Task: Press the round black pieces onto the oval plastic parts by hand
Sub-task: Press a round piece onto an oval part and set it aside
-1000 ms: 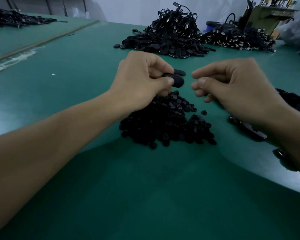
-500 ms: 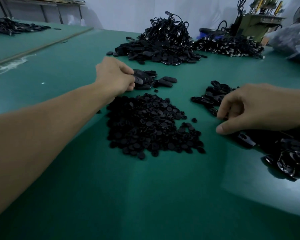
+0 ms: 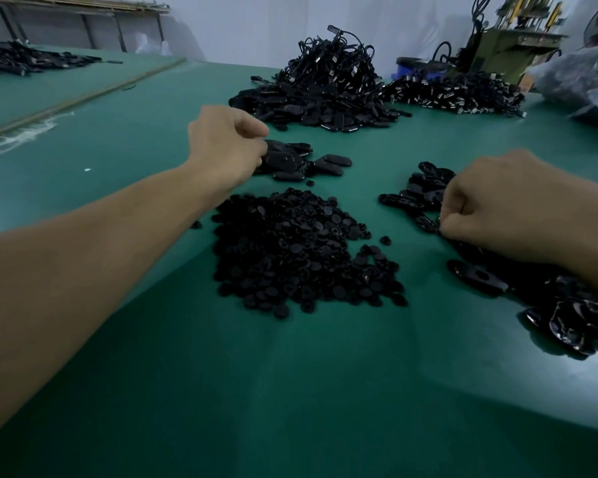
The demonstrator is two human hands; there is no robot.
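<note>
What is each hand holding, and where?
The right hand seems to pinch an oval part by one end. The left hand curls over the small oval cluster; grip unclear.

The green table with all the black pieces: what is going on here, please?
A person is sorting through small black parts on a green table. The left hand reaches a small group of oval parts behind the central pile of round black pieces. The curled right hand is at another spread of oval parts, seemingly picking one; its grip is hidden. Nothing is being pressed together right now.
</note>
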